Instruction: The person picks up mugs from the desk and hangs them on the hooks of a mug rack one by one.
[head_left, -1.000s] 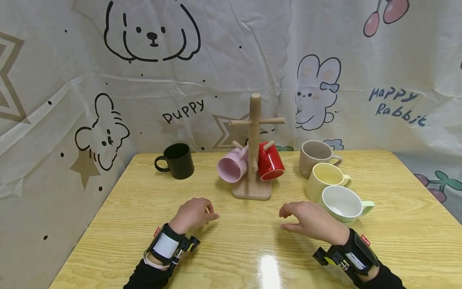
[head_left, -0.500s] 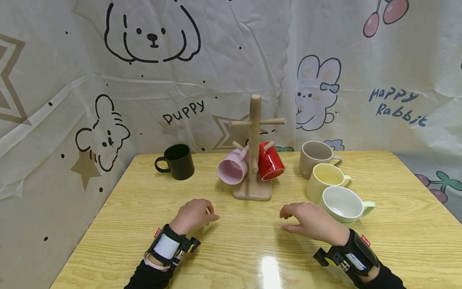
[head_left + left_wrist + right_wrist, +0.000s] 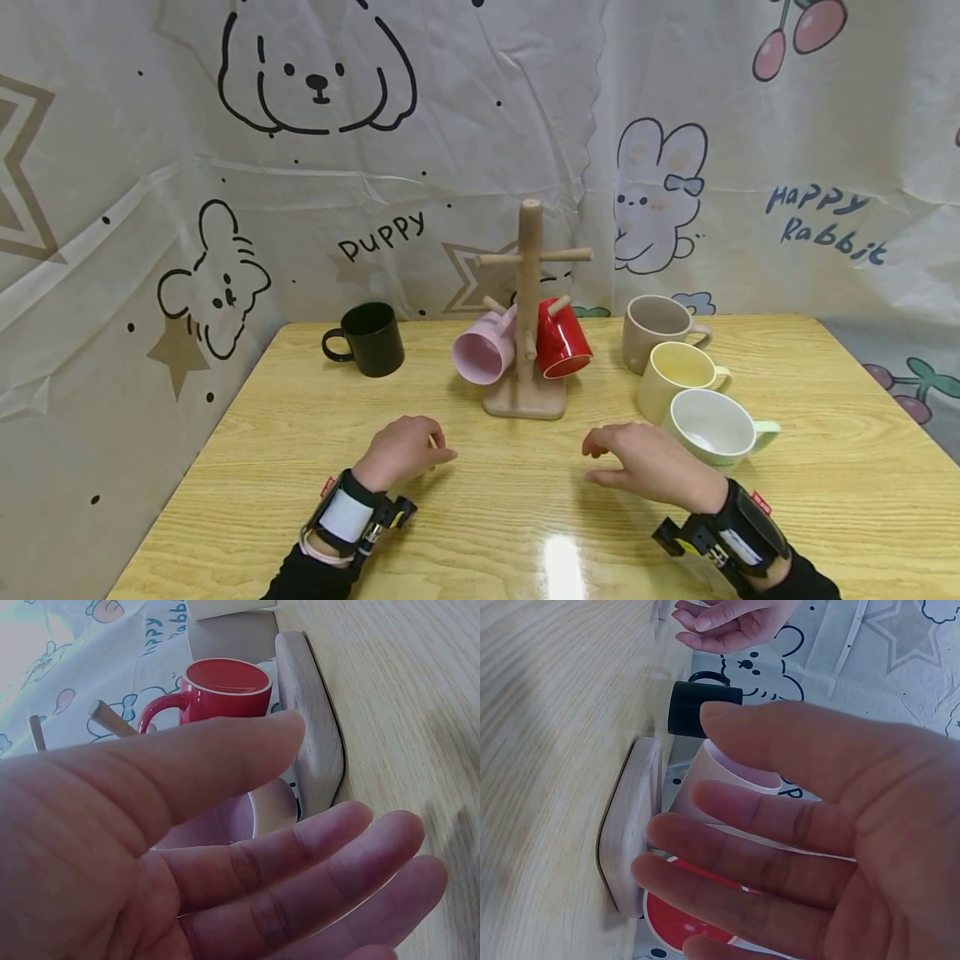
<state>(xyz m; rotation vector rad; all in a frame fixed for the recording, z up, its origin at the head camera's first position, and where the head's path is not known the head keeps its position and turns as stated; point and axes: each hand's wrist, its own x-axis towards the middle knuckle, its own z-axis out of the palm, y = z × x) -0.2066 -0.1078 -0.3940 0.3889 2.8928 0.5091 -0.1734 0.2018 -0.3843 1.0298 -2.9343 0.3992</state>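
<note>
Left hand (image 3: 399, 452) and right hand (image 3: 654, 465), head view, hold nothing; pink mug (image 3: 483, 352) and red mug (image 3: 561, 343) tilt on the rack (image 3: 529, 283) near the back edge of the worktop (image 3: 487, 525), apparently slung by their handles. Left wrist: fingers (image 3: 315, 877) apart. Right wrist: likewise.

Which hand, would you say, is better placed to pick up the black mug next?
Probably the left hand: its fingers hold nothing, and the black mug stands on the same side of the rack. The right hand is farther off, near the pale green mug.
</note>
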